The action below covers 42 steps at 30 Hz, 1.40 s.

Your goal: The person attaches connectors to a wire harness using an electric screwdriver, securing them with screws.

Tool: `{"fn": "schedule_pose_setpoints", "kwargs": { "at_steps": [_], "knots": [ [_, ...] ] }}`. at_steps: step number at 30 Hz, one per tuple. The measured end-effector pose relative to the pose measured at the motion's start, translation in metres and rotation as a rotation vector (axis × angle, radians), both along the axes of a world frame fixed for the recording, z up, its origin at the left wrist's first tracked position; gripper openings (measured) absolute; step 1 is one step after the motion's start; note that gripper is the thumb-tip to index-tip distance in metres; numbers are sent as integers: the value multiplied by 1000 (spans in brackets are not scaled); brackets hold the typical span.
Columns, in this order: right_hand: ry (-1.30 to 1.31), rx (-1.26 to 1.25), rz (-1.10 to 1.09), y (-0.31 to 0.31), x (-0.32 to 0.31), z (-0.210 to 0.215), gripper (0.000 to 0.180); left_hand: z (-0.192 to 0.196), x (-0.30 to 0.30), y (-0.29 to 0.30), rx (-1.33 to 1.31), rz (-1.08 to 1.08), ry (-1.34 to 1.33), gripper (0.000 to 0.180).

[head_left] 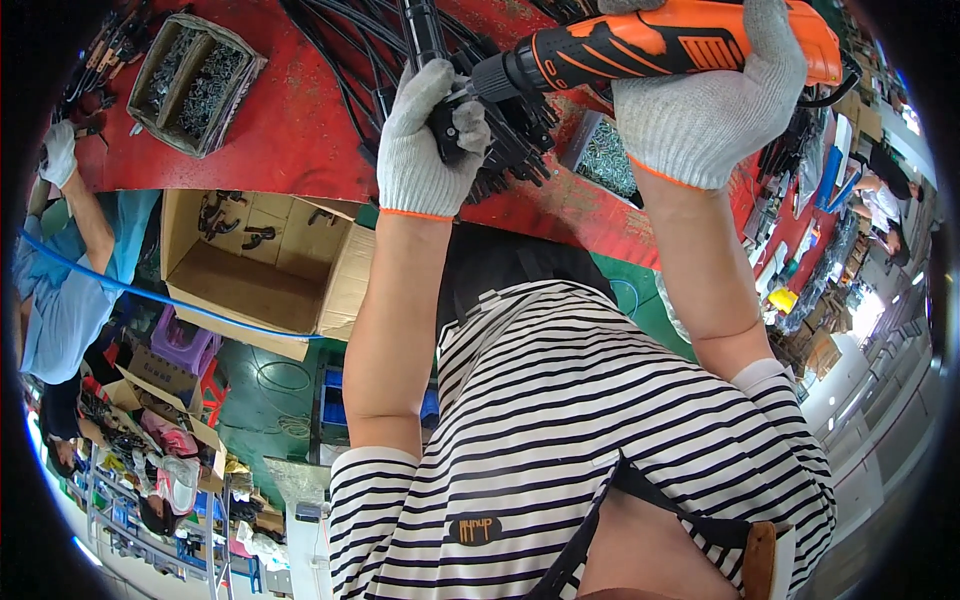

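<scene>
Location of black part (424, 35): in left hand (428, 145), over red table (310, 130), just left of driver (620, 52). Left fingers: curled, pinching black part close to driver's tip. Right hand (705, 115): wrapped around driver body; exact placement of far fingertips, cannot tell. Caution: possible slip of tip into left glove, caused by a tilted driver or weak pinch. Possible snagging of glove knit, caused by closeness to a spinning nose. Possible wobble, caused by loose pile (520, 125) nearby.
</scene>
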State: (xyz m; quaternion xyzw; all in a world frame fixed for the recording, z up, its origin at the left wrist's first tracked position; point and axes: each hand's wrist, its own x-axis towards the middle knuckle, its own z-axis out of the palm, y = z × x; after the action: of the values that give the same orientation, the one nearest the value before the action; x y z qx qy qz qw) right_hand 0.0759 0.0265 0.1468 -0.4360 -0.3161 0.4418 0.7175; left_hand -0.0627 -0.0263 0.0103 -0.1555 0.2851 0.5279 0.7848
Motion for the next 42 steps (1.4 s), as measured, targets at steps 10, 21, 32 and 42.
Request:
{"fn": "schedule_pose_setpoints", "kwargs": {
  "at_steps": [10, 21, 32, 42],
  "knots": [
    [-22, 8, -29, 0, 2, 1, 22, -8, -2, 0, -25, -5, -172, 10],
    [0, 39, 22, 2, 3, -6, 20, -6, -1, -3, 21, 6, -141, 12],
    [-44, 30, -16, -2, 1, 2, 22, -11, -3, -6, -24, 8, -187, 16],
    [-105, 22, -45, -5, -4, 11, 24, -3, -1, -4, -22, 2, -146, 45]
  ]
}}
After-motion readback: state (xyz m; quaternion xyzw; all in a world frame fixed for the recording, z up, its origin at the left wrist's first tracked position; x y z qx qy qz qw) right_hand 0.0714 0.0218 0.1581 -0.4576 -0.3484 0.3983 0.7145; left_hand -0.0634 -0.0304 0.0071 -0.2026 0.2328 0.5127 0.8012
